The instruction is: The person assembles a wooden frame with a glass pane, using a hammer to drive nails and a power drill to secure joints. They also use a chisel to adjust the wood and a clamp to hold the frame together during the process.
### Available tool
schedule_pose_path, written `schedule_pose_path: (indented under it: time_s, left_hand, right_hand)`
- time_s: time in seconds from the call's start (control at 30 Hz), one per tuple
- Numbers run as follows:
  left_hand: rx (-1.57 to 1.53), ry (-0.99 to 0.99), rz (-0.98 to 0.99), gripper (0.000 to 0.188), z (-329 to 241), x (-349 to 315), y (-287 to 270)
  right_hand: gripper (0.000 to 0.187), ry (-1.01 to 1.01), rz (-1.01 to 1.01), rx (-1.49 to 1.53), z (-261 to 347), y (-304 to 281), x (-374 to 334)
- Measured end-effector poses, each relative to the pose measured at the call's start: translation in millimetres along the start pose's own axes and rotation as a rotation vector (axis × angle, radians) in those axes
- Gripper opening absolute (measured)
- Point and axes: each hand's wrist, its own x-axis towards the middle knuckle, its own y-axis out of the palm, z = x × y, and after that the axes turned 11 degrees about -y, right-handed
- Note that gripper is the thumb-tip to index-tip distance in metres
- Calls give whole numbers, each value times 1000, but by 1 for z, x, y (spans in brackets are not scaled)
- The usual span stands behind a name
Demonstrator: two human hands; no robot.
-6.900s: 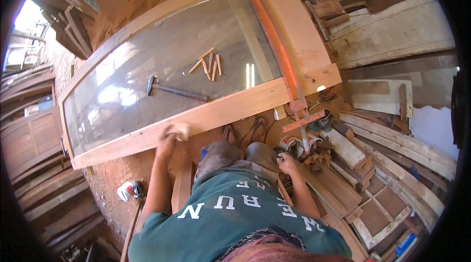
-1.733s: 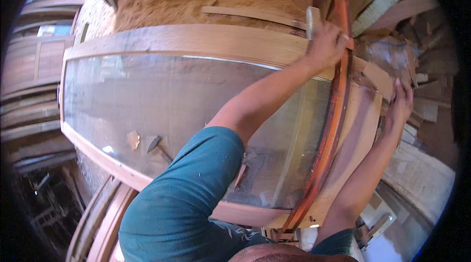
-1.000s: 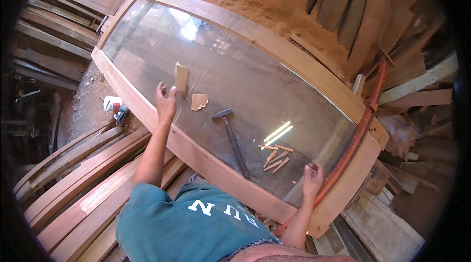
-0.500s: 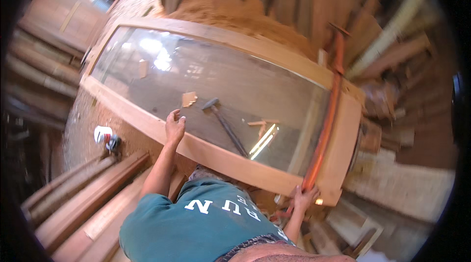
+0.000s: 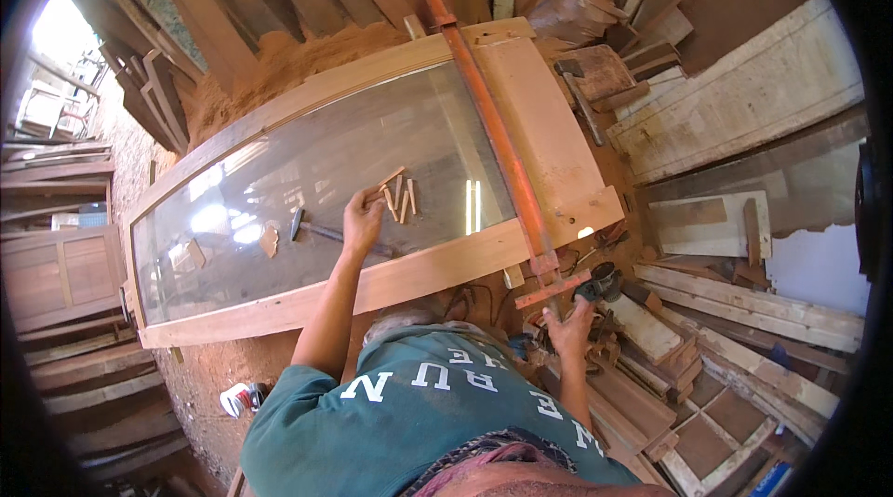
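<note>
Left hand: the left hand (image 5: 361, 218) lies on the glass (image 5: 307, 190) of the door frame (image 5: 409, 274), its fingers curled loosely by the pegs (image 5: 398, 196). Its fingertips are at the nearest peg, but I cannot tell whether the grip has closed on one.

Right hand: the right hand (image 5: 569, 330) is down past the frame's near corner, just under the lower end of the clamp (image 5: 498, 139). Its fingers are bent among offcuts and tools there; I cannot tell whether they hold anything.

Pegs: a small cluster of short pale wooden pieces lying on the glass, just right of the left hand's fingertips.

Hammer: a hammer (image 5: 321, 230) lies flat on the glass, head to the left, its handle running under the left hand.

Door frame: a long wooden frame with a glass pane, lying flat and running from lower left to upper right, with a solid wooden panel (image 5: 549, 125) at its right end.

Clamp: a long orange bar clamp crosses the frame between glass and panel, from the far edge to the near edge.

Chips: a small flat wooden piece (image 5: 269, 238) lies on the glass left of the hammer head.

Sawdust: a heap of sawdust (image 5: 279, 69) lies against the frame's far side.

Around: planks (image 5: 744, 97) and offcuts are stacked at right, boards lean at the top.
</note>
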Motion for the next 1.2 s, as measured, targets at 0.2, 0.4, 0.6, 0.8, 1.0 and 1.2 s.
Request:
schedule_pose_path:
  time_s: [0.2, 0.4, 0.6, 0.8, 1.0, 1.2]
  left_hand:
    - [-28, -181, 278, 33, -23, 49, 97]
    - [-253, -385, 487, 24, -24, 130, 184]
    - [-213, -585, 618, 41, -33, 180, 250]
    - [-412, -588, 622, 74, -14, 206, 301]
    - [-497, -548, 470, 81, 4, 226, 310]
    - [-644, -460, 524, 51, -81, 153, 262]
  right_hand:
    - [71, 120, 266, 150, -32, 30, -12]
    - [45, 209, 215, 180, -56, 50, -4]
    - [47, 217, 139, -11, 3, 21, -8]
    - [53, 242, 260, 25, 26, 7, -21]
    - [49, 146, 144, 25, 46, 9, -31]
    - [48, 133, 161, 21, 31, 11, -41]
